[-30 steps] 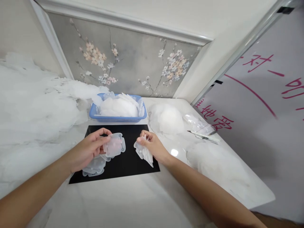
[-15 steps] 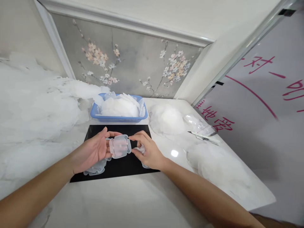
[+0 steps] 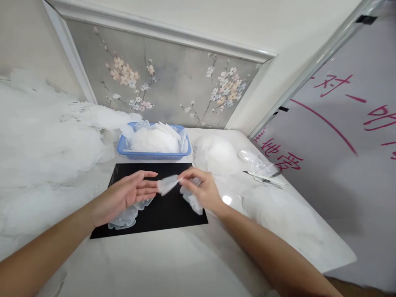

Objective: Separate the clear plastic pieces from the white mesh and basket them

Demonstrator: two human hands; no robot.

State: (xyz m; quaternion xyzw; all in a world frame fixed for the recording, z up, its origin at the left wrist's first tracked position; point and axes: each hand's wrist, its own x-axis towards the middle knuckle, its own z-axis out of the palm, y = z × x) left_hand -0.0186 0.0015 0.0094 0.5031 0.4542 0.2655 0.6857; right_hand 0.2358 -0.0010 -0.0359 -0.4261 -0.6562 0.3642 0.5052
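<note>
Between thumb and fingers, my right hand [image 3: 201, 187] pinches a translucent white plastic piece [image 3: 168, 184], which is tilted and slightly blurred. My left hand [image 3: 136, 191] is open, palm turned inward, its fingertips at the left edge of that piece. Beneath both hands lies a black mat [image 3: 163, 212]. Several similar clear pieces [image 3: 123, 218] overlap on its left side, partly under my left hand. More translucent pieces [image 3: 193, 200] lie below my right hand, partly hidden by it.
A blue basket [image 3: 154, 156] heaped with white pieces stands behind the mat. Large piles of white pieces [image 3: 40, 132] cover the left side, and more heaps [image 3: 216, 154] sit to the right near a clear plastic bag [image 3: 258, 161]. A whiteboard [image 3: 334, 185] borders the table's right side.
The plastic piece has turned from facing me to a tilted, nearly edge-on position. My right hand has shifted slightly right, and my left fingers have straightened.
</note>
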